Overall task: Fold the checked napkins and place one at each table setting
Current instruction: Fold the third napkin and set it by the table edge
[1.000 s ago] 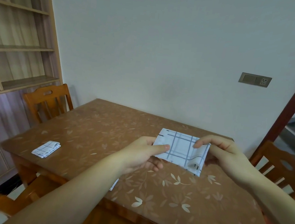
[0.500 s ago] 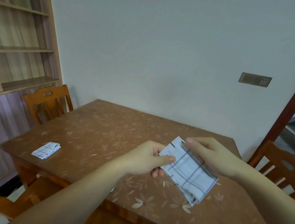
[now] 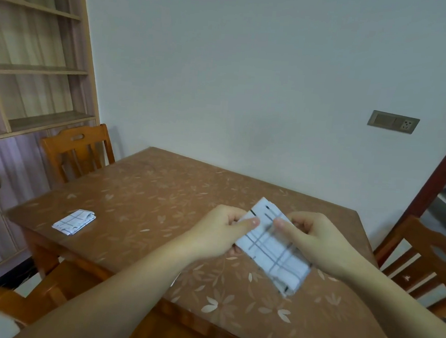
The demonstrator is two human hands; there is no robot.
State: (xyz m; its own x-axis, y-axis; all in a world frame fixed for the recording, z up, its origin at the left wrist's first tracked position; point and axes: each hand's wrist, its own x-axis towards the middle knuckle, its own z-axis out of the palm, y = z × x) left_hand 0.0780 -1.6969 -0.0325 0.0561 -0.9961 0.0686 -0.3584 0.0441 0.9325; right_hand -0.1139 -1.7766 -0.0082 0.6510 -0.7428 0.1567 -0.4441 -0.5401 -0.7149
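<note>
- A person's left hand (image 3: 222, 232) and right hand (image 3: 314, 242) hold a folded checked napkin (image 3: 274, 249) above the near right part of a brown worktop (image 3: 161, 190) printed with pale leaf shapes.
- The left hand pinches the napkin's upper left edge, thumb on top and fingers curled beneath the cloth.
- The right hand clamps the upper right edge, thumb laid across the top face and the other fingers tucked behind.
- The napkin is a long white rectangle with grey check lines; it runs diagonally from between the two thumbs down toward the lower right, its far end hanging free of both hands.
- Whether that low end touches the worktop cannot be told.
- A second napkin (image 3: 74, 221), also folded and checked, lies flat near the worktop's left edge, well apart from the hands.
- A wooden chair (image 3: 76, 152) stands at the far left corner of the worktop, its back against a shelf unit (image 3: 32, 68).
- Another chair (image 3: 427, 265) stands at the right side, beside a dark door frame (image 3: 440, 175).
- A wall socket (image 3: 393, 122) sits on the pale wall behind the worktop, above the right hand.
</note>
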